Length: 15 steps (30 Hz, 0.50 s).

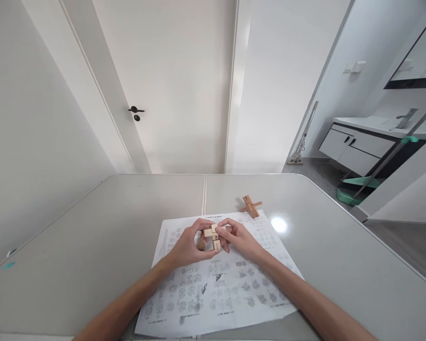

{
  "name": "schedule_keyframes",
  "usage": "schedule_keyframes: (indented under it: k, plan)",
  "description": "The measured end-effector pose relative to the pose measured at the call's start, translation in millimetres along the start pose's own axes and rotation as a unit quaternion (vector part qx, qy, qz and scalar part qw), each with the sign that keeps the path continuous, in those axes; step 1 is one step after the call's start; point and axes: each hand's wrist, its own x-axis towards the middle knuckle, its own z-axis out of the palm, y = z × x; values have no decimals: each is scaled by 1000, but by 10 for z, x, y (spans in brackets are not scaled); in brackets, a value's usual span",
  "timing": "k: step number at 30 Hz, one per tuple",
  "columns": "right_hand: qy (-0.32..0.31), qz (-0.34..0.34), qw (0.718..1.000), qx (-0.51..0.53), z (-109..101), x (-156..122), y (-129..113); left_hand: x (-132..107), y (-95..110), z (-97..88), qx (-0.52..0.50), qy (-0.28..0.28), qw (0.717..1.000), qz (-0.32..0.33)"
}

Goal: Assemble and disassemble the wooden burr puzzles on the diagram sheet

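Note:
Between my two hands is a wooden burr puzzle (208, 233), several pale and brown wooden pieces fitted across one another. My left hand (190, 244) grips it from the left, with the thumb below and the fingers above. From the right, my right hand (236, 237) pinches its upper right part between thumb and fingers; some of these fingers are hidden behind the pieces. Under both hands lies a large white instruction sheet (184, 284) printed with grey diagrams. Past the sheet's top right corner, a few brown wooden pieces (250, 207) rest crossed over each other.
The grey table (74, 246) has a seam down its middle and rounded far corners. Beyond it stands a white door (177, 94) with a black handle (136, 110). On the right are a washbasin cabinet (358, 144), a green dustpan (348, 196) and a mop (305, 135).

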Motion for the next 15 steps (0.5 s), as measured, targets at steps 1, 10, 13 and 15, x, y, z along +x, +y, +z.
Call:
schedule_keyframes:
  k: [1, 10, 13, 15]
  plan:
    - [-4, -6, 1000, -4, -2, -5, -10, 1, -2, -5, -2, -2, 1000, -4]
    - [-7, -9, 1000, 15, 4, -15, 11, 7, 12, -23, -11, -22, 1000, -8]
    - [-9, -8, 999, 40, 7, -16, 30, 4, 27, -20, -14, -19, 1000, -4]
    - [-10, -7, 999, 52, 9, -15, 38, 2, 35, -9, -16, -15, 1000, -1]
